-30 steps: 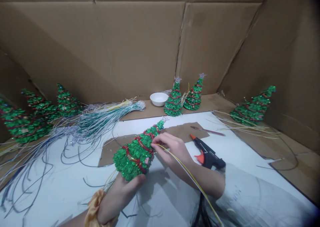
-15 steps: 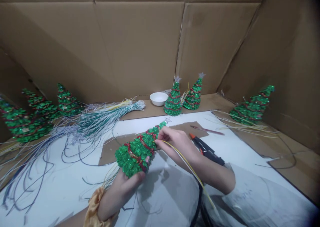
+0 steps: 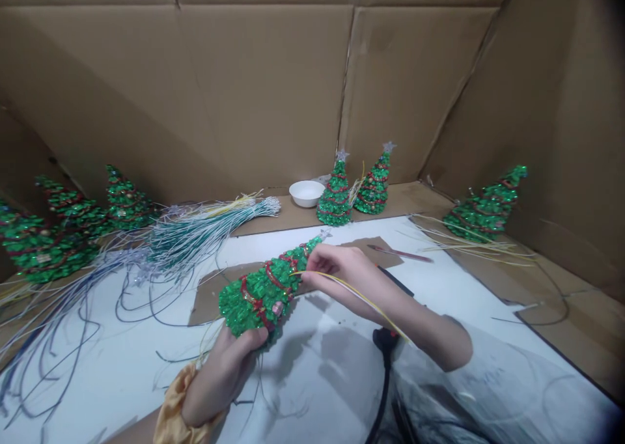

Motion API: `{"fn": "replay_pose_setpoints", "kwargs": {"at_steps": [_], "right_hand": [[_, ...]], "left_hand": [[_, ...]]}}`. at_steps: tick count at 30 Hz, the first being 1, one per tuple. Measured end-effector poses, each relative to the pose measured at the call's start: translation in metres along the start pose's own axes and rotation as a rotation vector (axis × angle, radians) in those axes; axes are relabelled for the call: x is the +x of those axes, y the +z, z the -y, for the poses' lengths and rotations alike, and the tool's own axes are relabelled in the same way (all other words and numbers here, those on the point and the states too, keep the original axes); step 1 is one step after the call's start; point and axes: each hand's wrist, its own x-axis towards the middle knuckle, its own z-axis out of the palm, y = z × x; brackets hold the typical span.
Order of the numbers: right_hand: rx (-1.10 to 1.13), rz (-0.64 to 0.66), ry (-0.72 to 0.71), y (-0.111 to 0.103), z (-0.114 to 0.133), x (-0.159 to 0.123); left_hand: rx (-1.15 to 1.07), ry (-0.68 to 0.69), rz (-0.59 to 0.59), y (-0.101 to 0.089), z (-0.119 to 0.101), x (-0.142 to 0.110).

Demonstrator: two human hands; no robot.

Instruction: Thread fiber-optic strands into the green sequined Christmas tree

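L hand [image 3: 222, 379] grips sequin Xmas tree [image 3: 266, 291], tip to upper right; R fingers [image 3: 319, 260] pinch yellow wire [image 3: 356, 294] against it.

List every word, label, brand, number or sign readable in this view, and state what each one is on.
No word, label, brand or number can be read.
The visible part of the black glue gun shows no lettering.
Faint dark marks on the white sleeve are too blurred to read.
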Motion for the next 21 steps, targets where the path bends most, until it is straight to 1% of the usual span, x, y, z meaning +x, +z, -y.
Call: {"fn": "replay_pose_setpoints", "kwargs": {"at_steps": [1,3,5,7,10,13,15,18,21], "right_hand": [[-0.004,-0.021,-0.009,0.0,0.0,0.0],[-0.017,-0.058,-0.078,0.004,-0.003,0.001],[-0.033,-0.078,-0.16,0.01,-0.008,0.002],[-0.064,-0.085,-0.206,0.016,-0.012,0.002],[-0.133,-0.072,-0.192,0.016,-0.013,0.001],[-0.184,-0.02,-0.105,0.004,-0.009,0.0],[-0.165,0.005,-0.074,-0.005,-0.007,-0.001],[-0.128,-0.03,-0.11,-0.008,-0.007,0.001],[-0.119,-0.032,-0.202,0.002,-0.012,0.003]], "left_hand": [[-0.012,-0.01,-0.012,-0.001,0.001,0.001],[-0.021,-0.024,-0.02,-0.004,0.003,0.002],[-0.036,-0.028,-0.006,-0.005,0.004,0.002],[-0.056,-0.022,0.019,-0.006,0.004,0.001],[-0.046,-0.017,0.038,-0.007,0.003,0.0],[-0.044,-0.043,0.033,-0.007,0.003,0.0],[-0.048,-0.048,0.01,-0.007,0.004,0.0],[-0.047,-0.043,-0.022,-0.006,0.005,-0.001],[-0.067,-0.042,0.005,-0.004,0.003,-0.003]]}}
